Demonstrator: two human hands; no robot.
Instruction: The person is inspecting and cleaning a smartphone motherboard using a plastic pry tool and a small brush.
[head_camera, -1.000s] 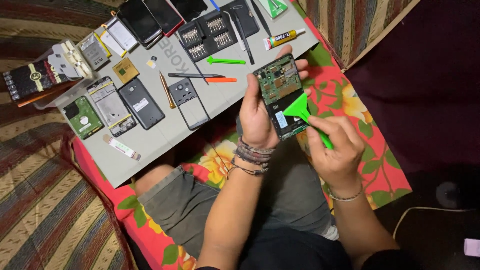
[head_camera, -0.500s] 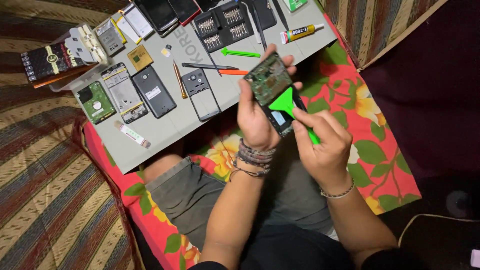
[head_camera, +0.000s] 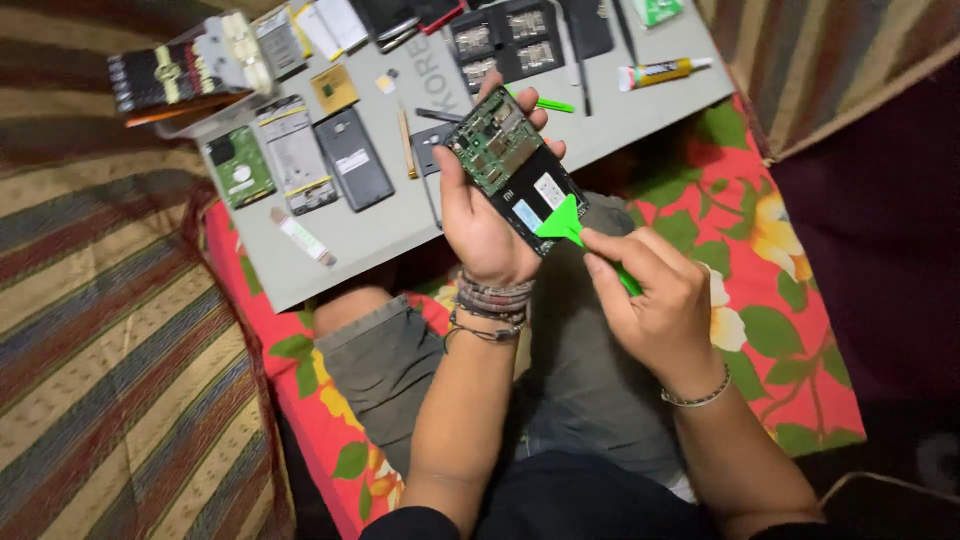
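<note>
A person seated on a floral cloth grips an opened phone (head_camera: 515, 172) in the left hand (head_camera: 480, 215), fingers wrapped round its edges, its green circuit board and black battery facing up, held in the air just off the near edge of a grey work board (head_camera: 380, 225). The right hand (head_camera: 655, 300) is clenched on a green plastic pry tool (head_camera: 570, 228), whose flat wedge rests against the lower end of the battery. Done well, the wedge would likely slide in shallow and flat, levering gently so as not to bend the cell or nick the board. Across the grey surface lie a dark phone back (head_camera: 353, 157), a small green drive (head_camera: 238, 167), a glue tube (head_camera: 660, 72) near the far right corner and trays of screwdriver bits (head_camera: 495, 35) at the far edge.
</note>
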